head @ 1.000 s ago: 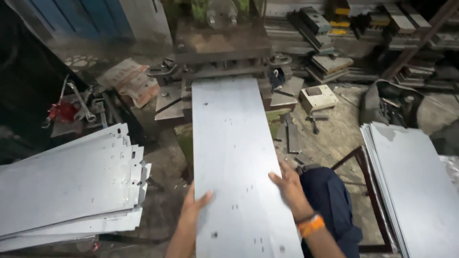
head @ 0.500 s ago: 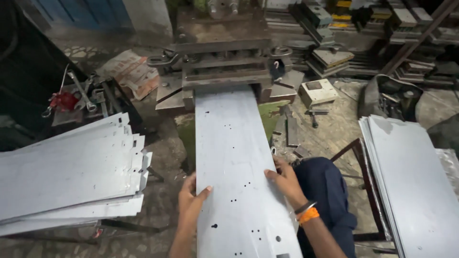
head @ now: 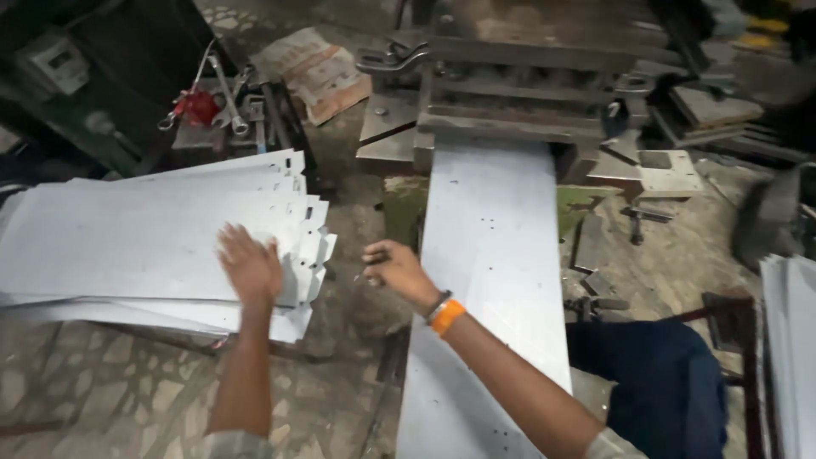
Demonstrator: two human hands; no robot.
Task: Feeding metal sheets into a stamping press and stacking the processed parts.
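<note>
Cluttered workshop floor, press machine (head: 544, 76) at far centre. Long metal sheet (head: 493, 280) runs from the press toward the near edge. Left hand (head: 249, 263) lies open, palm down, on the sheet stack (head: 127, 246) at left. Right hand (head: 398, 268) hovers loosely curled beside the long sheet's left edge, gripping nothing visible. Motion blur; right-side stack (head: 790, 340) cut off.

Metal workshop: press (head: 518, 81), stacked steel sheets (head: 153, 242)
</note>
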